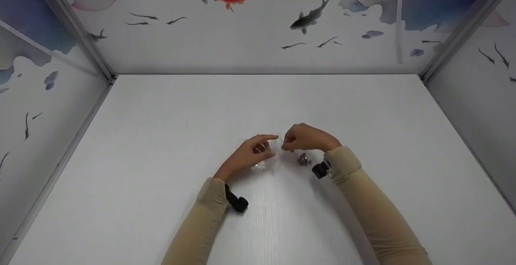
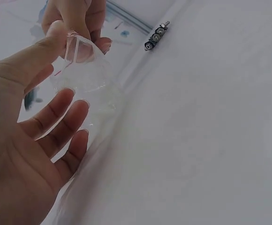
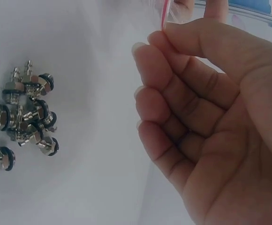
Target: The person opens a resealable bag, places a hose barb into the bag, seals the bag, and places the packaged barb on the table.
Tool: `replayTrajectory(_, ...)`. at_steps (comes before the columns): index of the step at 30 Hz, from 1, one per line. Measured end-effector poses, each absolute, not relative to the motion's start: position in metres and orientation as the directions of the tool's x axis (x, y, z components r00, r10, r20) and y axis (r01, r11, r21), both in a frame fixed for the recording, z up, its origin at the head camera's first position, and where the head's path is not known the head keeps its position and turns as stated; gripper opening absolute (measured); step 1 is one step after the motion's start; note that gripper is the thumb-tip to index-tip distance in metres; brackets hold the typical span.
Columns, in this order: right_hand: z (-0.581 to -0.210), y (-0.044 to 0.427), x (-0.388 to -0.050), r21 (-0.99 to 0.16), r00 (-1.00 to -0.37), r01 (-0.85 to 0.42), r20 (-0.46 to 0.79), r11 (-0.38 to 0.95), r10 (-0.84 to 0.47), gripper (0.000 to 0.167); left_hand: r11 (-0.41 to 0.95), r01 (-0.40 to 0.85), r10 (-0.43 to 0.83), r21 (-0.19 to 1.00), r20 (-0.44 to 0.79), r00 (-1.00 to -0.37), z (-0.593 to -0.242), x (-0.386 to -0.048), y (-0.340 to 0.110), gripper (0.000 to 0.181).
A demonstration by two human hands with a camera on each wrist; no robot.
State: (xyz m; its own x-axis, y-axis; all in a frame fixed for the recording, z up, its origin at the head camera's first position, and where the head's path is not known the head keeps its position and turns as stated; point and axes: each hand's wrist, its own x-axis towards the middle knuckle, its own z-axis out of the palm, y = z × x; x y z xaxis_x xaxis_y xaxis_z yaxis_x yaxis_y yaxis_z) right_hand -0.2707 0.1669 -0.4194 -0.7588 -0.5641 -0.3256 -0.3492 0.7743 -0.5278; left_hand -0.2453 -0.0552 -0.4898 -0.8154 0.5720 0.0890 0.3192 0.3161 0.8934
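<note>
The right hand (image 1: 308, 136) pinches the red-lined edge of a clear plastic bag (image 2: 91, 70) between thumb and index finger; its other three fingers bend inward around nothing; the left hand (image 1: 250, 152) is loosely spread, its index finger stretched toward the right hand and parted from the thumb; that thumb reaches the bag's mouth close to the right hand, though whether it presses the film I cannot tell; the bag is between the two hands, around the middle of the table, its film thin and creased.

Just to the near side of the right hand, under its wrist, a small pile of metal fittings (image 3: 30, 110) lies on the table; they have barbed tips, hexagonal collars and dark rings, and one rests a little apart from the rest.

Each arm wears a beige sleeve, the left sleeve (image 1: 197, 224) and the right sleeve (image 1: 377, 208); a black wrist camera (image 1: 238, 203) juts from the left wrist, and another black camera (image 1: 320, 170) from the right.

The white table (image 1: 161, 103) runs to a pale far wall (image 1: 258, 51) printed with grey fish and one red fish; similarly printed panels stand left and right.
</note>
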Motion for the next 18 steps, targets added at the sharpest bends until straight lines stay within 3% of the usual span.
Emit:
replayTrajectory(7, -0.4181, 0.1669, -0.2699, -0.525, -0.744, -0.378, -0.317, 0.762, -0.588, 0.023, 0.301, 0.328, 0.531, 0.895, 0.128, -0.837, -0.4921, -0.2464, -0.0533, 0.040)
replayTrajectory(18, -0.4147, 0.1714, -0.2689, -0.520, -0.771, -0.349, -0.313, 0.779, -0.554, 0.019, 0.309, 0.319, 0.471, 0.896, 0.148, -0.870, -0.4879, -0.2434, -0.0567, 0.040)
